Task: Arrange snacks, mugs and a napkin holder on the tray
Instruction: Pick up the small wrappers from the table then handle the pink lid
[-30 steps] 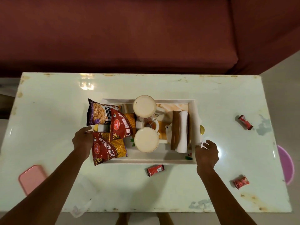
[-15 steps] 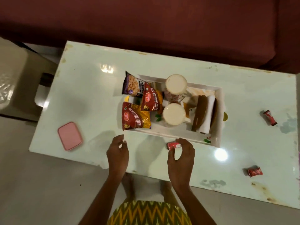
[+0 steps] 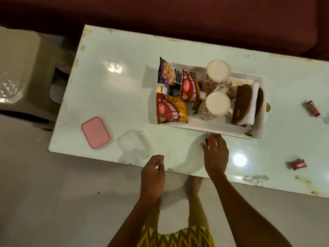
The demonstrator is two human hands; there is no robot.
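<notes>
The white tray (image 3: 211, 129) sits mid-table. It holds a peanut packet (image 3: 168, 72), two red aloo bhujia packets (image 3: 188, 88) (image 3: 170, 108), two floral mugs (image 3: 218, 71) (image 3: 216, 104) and a brown napkin holder (image 3: 247, 104) with white napkins. My right hand (image 3: 216, 157) is just in front of the tray's near rim, thumb and fingers pinched around a small red candy (image 3: 208, 141) that they partly hide. My left hand (image 3: 154, 169) hovers at the table's front edge, fingers loosely curled and holding nothing.
A pink lid (image 3: 95, 132) and a clear plastic container (image 3: 135, 147) lie at the front left. Two more red candies (image 3: 312, 108) (image 3: 298, 164) lie on the right. A beige plastic stool (image 3: 23, 72) stands left of the table, and a maroon sofa (image 3: 160, 15) lies behind it.
Both hands left the tray's ends and drew back toward the front edge. My right hand reached the red candy and closed on it. The view shifted back and left.
</notes>
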